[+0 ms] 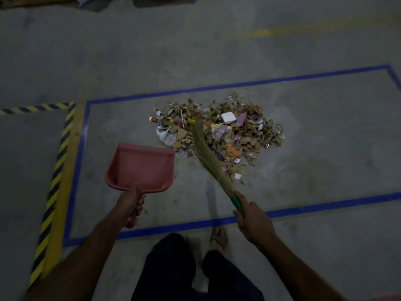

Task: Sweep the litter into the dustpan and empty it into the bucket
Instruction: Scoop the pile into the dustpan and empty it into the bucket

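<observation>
A heap of litter, mostly brown card scraps with paper and plastic bits, lies on the grey floor inside a blue tape rectangle. My left hand grips the handle of a red dustpan, whose open mouth points at the heap's left edge. My right hand grips the green handle of a straw broom. The broom's bristles lie across the near left part of the heap. No bucket is in view.
Blue tape outlines the rectangle on the concrete floor. Yellow-and-black hazard tape runs along the left. A yellow line crosses the far right floor. My legs and one foot stand at the rectangle's near edge.
</observation>
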Motion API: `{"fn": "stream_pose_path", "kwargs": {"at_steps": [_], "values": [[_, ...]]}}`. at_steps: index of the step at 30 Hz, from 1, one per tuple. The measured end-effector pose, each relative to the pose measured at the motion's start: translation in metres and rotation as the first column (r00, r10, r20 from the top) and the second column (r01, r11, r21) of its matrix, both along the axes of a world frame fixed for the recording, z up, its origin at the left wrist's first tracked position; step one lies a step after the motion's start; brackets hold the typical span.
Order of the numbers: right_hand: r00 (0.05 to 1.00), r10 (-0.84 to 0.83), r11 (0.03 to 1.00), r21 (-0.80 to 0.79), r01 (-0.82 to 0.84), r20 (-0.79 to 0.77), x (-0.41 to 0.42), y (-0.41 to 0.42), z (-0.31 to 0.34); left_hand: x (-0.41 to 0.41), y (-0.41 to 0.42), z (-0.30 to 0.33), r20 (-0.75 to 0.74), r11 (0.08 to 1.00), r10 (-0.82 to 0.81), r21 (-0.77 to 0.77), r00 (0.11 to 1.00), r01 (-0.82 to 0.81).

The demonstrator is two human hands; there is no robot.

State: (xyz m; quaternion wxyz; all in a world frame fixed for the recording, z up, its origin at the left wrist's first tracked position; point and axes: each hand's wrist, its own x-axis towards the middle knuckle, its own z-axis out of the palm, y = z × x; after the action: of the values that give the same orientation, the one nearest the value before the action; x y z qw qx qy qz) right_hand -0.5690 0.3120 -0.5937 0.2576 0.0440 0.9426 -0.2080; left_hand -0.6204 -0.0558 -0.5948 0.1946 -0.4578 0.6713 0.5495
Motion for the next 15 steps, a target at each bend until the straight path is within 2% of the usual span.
{"fn": "stream_pose_path", "kwargs": {"at_steps": [8,15], "values": [[0.961,0.195,0.98,-0.003,-0.199,0.194,-0.106,-0.069,-0.086,-0.096,-0.049,-0.084,0.087,1.0,0.03,-0.009,0.996,-0.029],[0.82,0.434,0.892,-0.048,-0.45,0.373,-0.173,-0.153,-0.246,-0.159,-0.1,-0.226,0.188,1.0,0.005,-0.013,0.982,-0.003]]}}
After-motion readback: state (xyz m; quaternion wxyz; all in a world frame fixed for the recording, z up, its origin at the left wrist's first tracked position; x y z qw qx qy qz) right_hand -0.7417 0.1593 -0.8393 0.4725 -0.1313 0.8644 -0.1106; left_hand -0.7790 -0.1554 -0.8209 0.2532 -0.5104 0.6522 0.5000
